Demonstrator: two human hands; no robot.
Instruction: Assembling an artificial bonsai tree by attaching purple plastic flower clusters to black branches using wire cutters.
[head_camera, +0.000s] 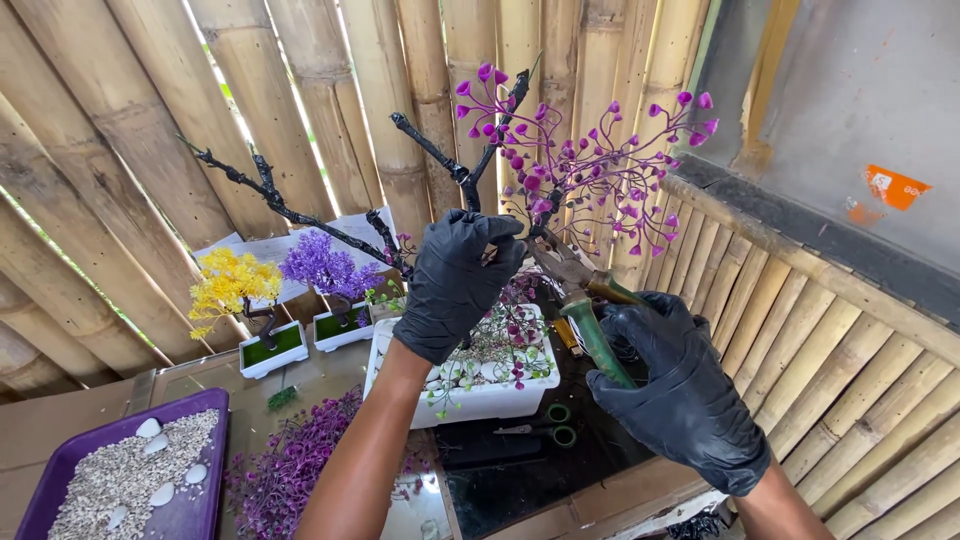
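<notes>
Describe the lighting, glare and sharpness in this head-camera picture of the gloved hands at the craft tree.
Head view: daylight glares white through gaps in the bamboo wall; the left hand and right hand are sharp; the glass tabletop reflects light; straight bamboo poles splay outward near the edges.

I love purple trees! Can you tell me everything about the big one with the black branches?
The big craft tree with black knobbly branches stands upright in a white rectangular pot of pebbles. Thin purple wire stems with small purple petals fan out on its right side; its left branches are bare. The black-gloved left hand grips its trunk, and green-handled pliers in the right hand reach it.
</notes>
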